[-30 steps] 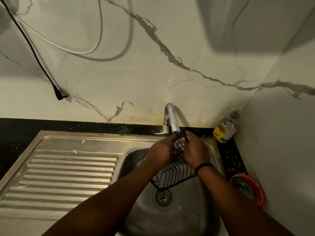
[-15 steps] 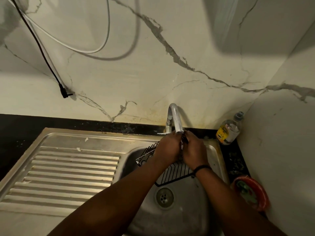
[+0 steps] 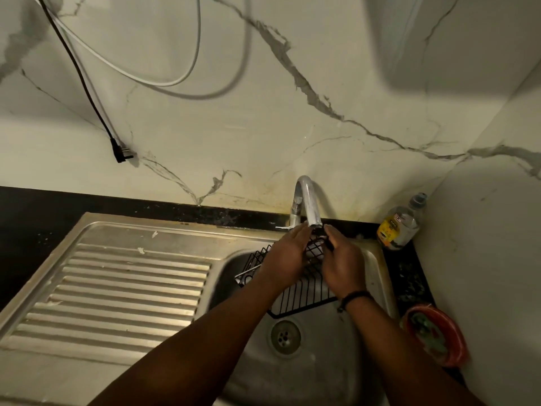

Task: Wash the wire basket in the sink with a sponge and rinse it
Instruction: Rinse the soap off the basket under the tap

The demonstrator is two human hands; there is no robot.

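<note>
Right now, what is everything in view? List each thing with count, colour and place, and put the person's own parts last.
wire basket: one, black, held over the sink bowl under the tap
sink: one, steel, ridged drainboard at left, bowl at right
tap: one, chrome, behind the bowl
bottle: one, clear with yellow label, right corner of the counter
orange container: one, right of the sink
cables: two, one black with a plug, one white, hanging on the wall
wristband: one, black, right wrist
left hand: on the basket's upper edge
right hand: on the basket under the spout

No sponge is visible.
</note>
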